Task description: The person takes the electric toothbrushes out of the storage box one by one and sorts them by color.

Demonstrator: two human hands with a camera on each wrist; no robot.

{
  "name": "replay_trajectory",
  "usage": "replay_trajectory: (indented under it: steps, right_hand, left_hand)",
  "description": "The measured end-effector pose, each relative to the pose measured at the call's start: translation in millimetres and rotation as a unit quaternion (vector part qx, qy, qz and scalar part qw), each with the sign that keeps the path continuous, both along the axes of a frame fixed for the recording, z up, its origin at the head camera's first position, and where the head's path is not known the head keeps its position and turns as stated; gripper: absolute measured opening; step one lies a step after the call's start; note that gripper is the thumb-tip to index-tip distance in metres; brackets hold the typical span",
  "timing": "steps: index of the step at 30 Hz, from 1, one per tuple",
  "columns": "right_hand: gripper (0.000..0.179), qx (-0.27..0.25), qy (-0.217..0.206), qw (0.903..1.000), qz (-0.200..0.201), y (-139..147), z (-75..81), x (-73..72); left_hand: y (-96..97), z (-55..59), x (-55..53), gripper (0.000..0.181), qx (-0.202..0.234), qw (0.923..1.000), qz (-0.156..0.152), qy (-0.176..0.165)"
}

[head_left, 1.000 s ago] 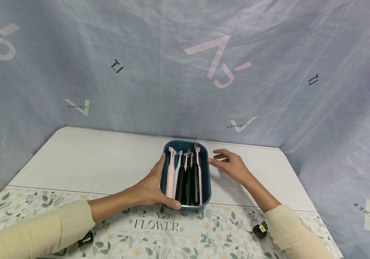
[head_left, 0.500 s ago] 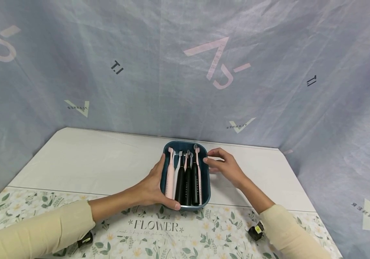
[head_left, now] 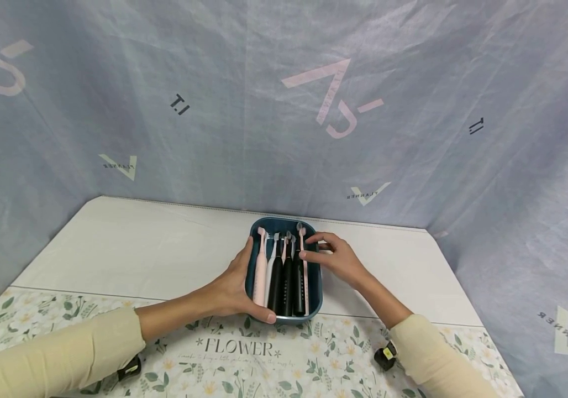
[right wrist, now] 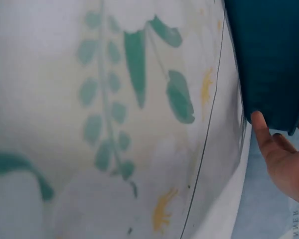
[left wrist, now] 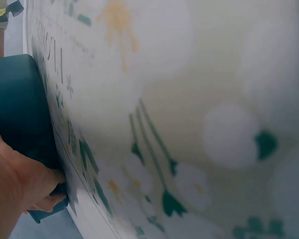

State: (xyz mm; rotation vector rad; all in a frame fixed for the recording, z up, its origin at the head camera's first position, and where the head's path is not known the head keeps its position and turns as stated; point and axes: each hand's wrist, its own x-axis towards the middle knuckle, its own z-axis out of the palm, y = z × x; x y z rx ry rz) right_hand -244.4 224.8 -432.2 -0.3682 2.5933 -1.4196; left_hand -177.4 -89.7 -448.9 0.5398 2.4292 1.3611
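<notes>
A dark teal plastic bin (head_left: 316, 298) holds several electric toothbrushes side by side, heads pointing away. A pink toothbrush (head_left: 261, 276) lies at the left, black toothbrushes (head_left: 287, 284) fill the middle, and a slim pink toothbrush (head_left: 306, 287) is against the right wall. My left hand (head_left: 234, 287) grips the bin's left side, thumb over the front rim; its fingers show along the outer wall in the left wrist view. My right hand (head_left: 336, 258) reaches over the right rim, thumb and index finger apart. Its thumb tip overlaps the rightmost black toothbrush (head_left: 299, 293).
The bin stands on a white mat (head_left: 164, 243) whose front part has a flower print (head_left: 244, 370). Behind and at the sides hangs a grey-blue cloth (head_left: 214, 110). A dark strapped device (head_left: 385, 356) sits at the right wrist.
My right hand has moved left, from beside the bin to over its right rim and the rightmost toothbrushes. My left hand keeps its grip on the bin.
</notes>
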Motion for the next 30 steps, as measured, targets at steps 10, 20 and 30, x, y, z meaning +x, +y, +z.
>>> replay_trajectory:
  steps: [10,20,30]
  right_hand:
    - [0.075,0.106,0.054,0.9927,0.020,-10.5,-2.7,-1.9]
    - [0.093,0.119,0.013,0.9917,0.046,-15.6,-0.3,-4.6]
    - [0.088,0.117,-0.029,0.9908,0.062,-15.7,1.8,-8.2]
  left_hand:
    - [0.2,0.1,-0.3,0.179,-0.011,0.9999,0.000,0.000]
    - [-0.8,2.0,-0.4,0.180,-0.015,0.9999,-0.001,-0.006]
    - [-0.5,-0.2,-1.6,0.179,-0.004,1.0000,-0.006,0.002]
